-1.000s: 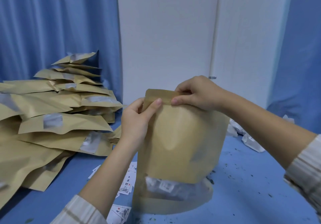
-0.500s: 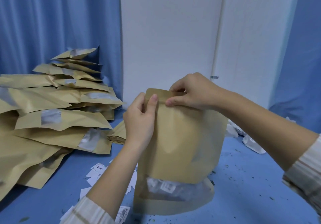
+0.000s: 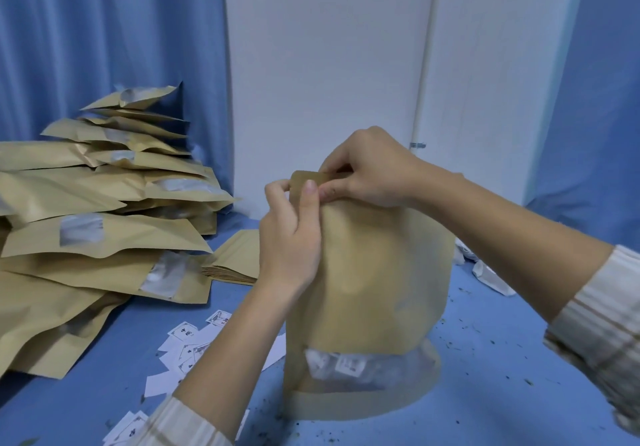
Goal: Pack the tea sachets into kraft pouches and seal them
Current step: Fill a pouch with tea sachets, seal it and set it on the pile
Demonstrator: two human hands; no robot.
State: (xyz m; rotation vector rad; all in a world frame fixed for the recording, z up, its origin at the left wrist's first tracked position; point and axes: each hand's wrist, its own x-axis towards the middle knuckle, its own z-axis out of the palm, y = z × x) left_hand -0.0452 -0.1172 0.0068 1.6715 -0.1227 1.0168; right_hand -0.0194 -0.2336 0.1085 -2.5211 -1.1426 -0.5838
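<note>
A kraft pouch (image 3: 374,272) stands upright on the blue table (image 3: 502,359), bulging, with tea sachets (image 3: 349,366) showing through its clear window near the bottom. My left hand (image 3: 291,237) pinches the pouch's top strip at its left corner, thumb in front. My right hand (image 3: 370,168) pinches the same top strip just beside it, fingers curled over the edge. The two hands almost touch.
A tall heap of filled kraft pouches (image 3: 104,224) fills the left side of the table. A flat stack of empty pouches (image 3: 235,258) lies behind my left wrist. Small printed paper tags (image 3: 187,345) litter the table front. White sachets (image 3: 485,272) lie at the right. Tea crumbs dot the table.
My right hand has slid leftwards along the top strip towards my left hand. My left thumb has turned upright at the left corner. The pouch has stayed in place.
</note>
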